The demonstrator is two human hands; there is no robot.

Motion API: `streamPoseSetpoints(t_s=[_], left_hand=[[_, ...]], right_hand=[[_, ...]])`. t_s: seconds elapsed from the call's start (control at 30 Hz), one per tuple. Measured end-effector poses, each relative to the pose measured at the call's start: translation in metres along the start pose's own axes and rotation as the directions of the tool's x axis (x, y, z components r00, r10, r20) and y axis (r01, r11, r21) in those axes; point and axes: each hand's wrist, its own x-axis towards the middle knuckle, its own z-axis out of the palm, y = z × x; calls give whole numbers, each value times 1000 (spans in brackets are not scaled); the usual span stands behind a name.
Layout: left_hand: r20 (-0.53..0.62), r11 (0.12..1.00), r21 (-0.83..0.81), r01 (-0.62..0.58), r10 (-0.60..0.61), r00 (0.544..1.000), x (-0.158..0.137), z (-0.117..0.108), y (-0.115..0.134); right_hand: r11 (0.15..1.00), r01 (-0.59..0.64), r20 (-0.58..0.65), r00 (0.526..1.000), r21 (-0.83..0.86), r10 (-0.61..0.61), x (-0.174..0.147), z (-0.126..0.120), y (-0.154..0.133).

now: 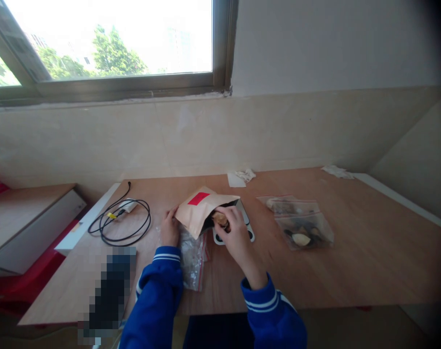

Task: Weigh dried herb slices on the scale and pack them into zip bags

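A brown kraft paper bag (pixel 196 216) with a red label lies tilted, its dark mouth facing right. My left hand (pixel 169 230) is closed on the bag's left edge. At the mouth, my right hand (pixel 237 236) pinches a brown, rounded, lumpy piece (pixel 221 220) whose kind I cannot make out. Partly hidden behind the bag and this hand is a flat white device (pixel 252 233) with dark round buttons, like a small scale. Beneath the bag and beside my left wrist lies a clear zip bag (pixel 192 264).
To the right lie clear zip bags, one with dark and pale pieces (pixel 303 237). A coiled black cable (pixel 148 228) with a white plug is at left, above a blurred-out dark object (pixel 111 291). Crumpled tissue (pixel 246 175) lies by the wall on the wooden table (pixel 373 252).
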Motion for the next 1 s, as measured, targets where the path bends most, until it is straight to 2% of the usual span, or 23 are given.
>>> streamPoseSetpoints(t_s=[0.1,0.2,0.27,0.33,0.4,0.5,0.57,0.67,0.83,1.0], left_hand=[[3,999,38,26,-26,1000,1,2,-3],[-17,997,64,47,-46,999,2,4,-7],[-35,996,75,44,-42,999,3,6,-9],[-42,996,80,37,-33,999,3,7,-10],[-40,996,81,34,-31,999,3,6,-10],[-30,996,80,32,-30,999,2,6,-10],[-27,996,78,29,-27,999,2,6,-10],[-22,997,75,30,-28,999,2,6,-11],[-22,996,78,40,-39,999,3,6,-12],[-20,996,77,49,-48,999,2,5,-10]], right_hand=[[998,8,-110,994,68,0,4,-20,7],[985,-107,-289,947,137,143,8,-24,33],[964,-179,-349,906,199,241,11,-19,59],[949,-209,-291,916,236,275,15,-12,85],[948,-245,-171,945,203,280,19,-6,106],[969,-243,9,970,42,243,24,-4,119],[977,-197,62,977,-80,202,25,-6,120],[976,-172,23,984,-136,177,25,-6,122],[963,-261,-54,965,-66,258,17,-6,134],[929,-301,-78,954,-216,291,13,-9,128]])
